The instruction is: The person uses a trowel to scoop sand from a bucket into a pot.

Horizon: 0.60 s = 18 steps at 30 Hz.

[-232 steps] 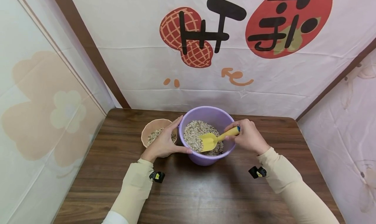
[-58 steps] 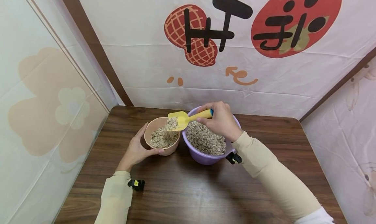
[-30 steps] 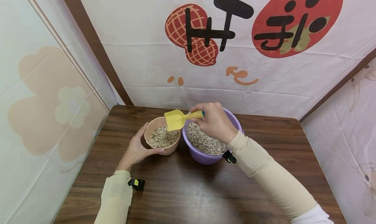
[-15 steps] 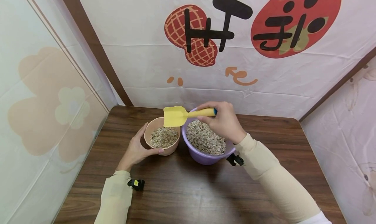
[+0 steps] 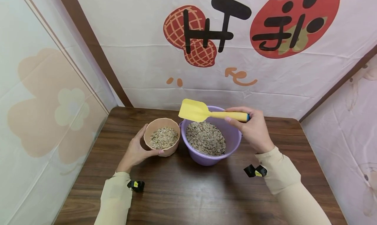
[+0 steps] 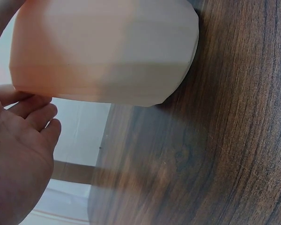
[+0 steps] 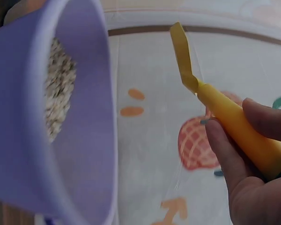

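Note:
In the head view my right hand grips a yellow toy shovel by its handle. Its blade hangs over the back left rim of a purple bucket, with no flakes visible on it. The bucket holds a heap of beige, oat-like flakes. Just left of it stands a peach faceted bowl, partly filled with similar flakes. My left hand holds this bowl, thumb along the near side and fingers round the left. In the left wrist view the curled fingers show beside the bowl's wall.
Both containers stand near the back edge of a dark wooden table. Behind rises a white printed cloth, with more cloth panels at left and right. A small black camera sits on each wrist.
Earlier the shovel dug in the bucket while my left hand held that bucket. The left hand moved to the bowl, the shovel tipped flakes in, and now it has swung right, above the bucket.

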Motion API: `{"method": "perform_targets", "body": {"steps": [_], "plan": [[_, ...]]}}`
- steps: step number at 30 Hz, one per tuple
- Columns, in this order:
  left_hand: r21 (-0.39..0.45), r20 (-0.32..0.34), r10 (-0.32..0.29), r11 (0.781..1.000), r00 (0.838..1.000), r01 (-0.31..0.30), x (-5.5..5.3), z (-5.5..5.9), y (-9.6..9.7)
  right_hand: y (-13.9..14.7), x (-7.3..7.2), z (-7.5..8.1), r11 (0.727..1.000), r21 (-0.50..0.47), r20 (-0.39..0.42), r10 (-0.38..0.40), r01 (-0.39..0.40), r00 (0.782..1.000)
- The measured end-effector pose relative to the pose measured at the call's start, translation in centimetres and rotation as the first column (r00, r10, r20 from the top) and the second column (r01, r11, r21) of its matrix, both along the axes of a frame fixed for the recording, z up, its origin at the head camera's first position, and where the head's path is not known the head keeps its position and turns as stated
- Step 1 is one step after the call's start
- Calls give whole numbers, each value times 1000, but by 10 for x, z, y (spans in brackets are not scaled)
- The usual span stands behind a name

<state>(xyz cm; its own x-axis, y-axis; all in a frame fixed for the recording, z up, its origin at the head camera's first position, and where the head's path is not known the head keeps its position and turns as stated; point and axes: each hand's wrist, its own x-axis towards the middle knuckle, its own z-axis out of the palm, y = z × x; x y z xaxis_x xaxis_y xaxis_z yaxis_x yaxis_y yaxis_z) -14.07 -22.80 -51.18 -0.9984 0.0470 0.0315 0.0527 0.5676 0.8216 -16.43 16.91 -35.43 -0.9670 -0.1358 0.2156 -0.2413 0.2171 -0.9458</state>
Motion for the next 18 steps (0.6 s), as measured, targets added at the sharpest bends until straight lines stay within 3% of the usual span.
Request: {"method": "perform_targets", "body": {"steps": [6, 18], "plan": [[-2, -5, 1, 1000, 1000, -1, 0, 0, -1, 26, 12, -15, 998, -30, 73, -61, 64, 995], [-10, 3, 3, 1000, 1000, -3, 0, 1, 0, 62, 28, -55, 990, 0, 110, -142, 143, 984]]}}
